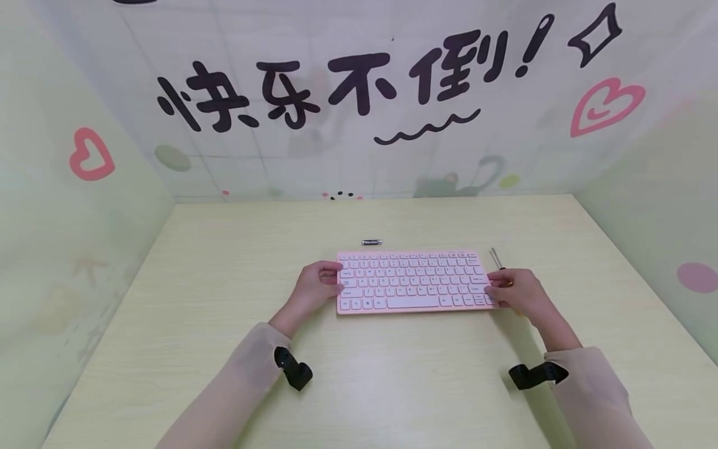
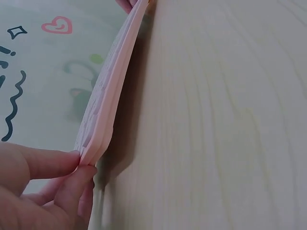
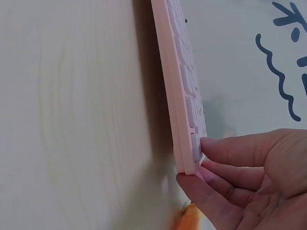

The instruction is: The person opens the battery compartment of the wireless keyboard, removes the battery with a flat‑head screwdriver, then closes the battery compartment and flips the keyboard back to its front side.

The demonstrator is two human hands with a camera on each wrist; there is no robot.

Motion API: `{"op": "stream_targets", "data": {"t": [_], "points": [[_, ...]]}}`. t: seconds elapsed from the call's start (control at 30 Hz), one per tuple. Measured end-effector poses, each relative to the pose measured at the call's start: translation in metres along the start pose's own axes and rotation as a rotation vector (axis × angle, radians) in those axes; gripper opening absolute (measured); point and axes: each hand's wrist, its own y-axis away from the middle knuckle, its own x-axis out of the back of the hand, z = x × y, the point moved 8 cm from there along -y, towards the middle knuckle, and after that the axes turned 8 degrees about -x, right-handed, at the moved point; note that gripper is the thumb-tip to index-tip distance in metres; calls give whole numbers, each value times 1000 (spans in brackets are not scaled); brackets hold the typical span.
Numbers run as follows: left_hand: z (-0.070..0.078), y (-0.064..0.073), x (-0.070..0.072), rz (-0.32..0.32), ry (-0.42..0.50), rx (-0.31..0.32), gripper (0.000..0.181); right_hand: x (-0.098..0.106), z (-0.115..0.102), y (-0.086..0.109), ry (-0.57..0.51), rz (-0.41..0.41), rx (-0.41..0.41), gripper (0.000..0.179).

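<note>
A pink keyboard (image 1: 412, 282) with white keys lies face up between my two hands in the head view. My left hand (image 1: 314, 288) pinches its left end between thumb and fingers. At the opposite end, my right hand (image 1: 518, 292) grips the right edge, thumb over the corner keys and fingers beneath. Both wrist views show the pink side of the keyboard (image 2: 108, 110) with a dark band of shadow along the table under it. Close by the right hand is a screwdriver (image 1: 494, 254), its shaft pointing away; that hand covers most of its orange handle (image 3: 188, 219).
Behind the keyboard's back edge, left of its middle, lies a small battery (image 1: 371, 242). The pale wooden table (image 1: 224, 262) reaches a printed cloth wall (image 1: 336, 162) at the back, with similar walls on both sides.
</note>
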Motion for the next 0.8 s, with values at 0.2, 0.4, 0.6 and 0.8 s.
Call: {"op": "stream_targets", "data": {"t": [0.2, 0.4, 0.6, 0.8], "points": [[-4, -2, 1, 27, -36, 10, 40, -2, 0, 1, 6, -2, -20, 41], [-5, -2, 2, 47, -75, 26, 40, -6, -3, 2, -10, -3, -15, 39], [-8, 0, 2, 54, -67, 59, 41, -9, -2, 2, -13, -7, -13, 38], [-12, 1, 1, 46, -19, 62, 42, -12, 0, 1, 1, -36, -3, 36]]}}
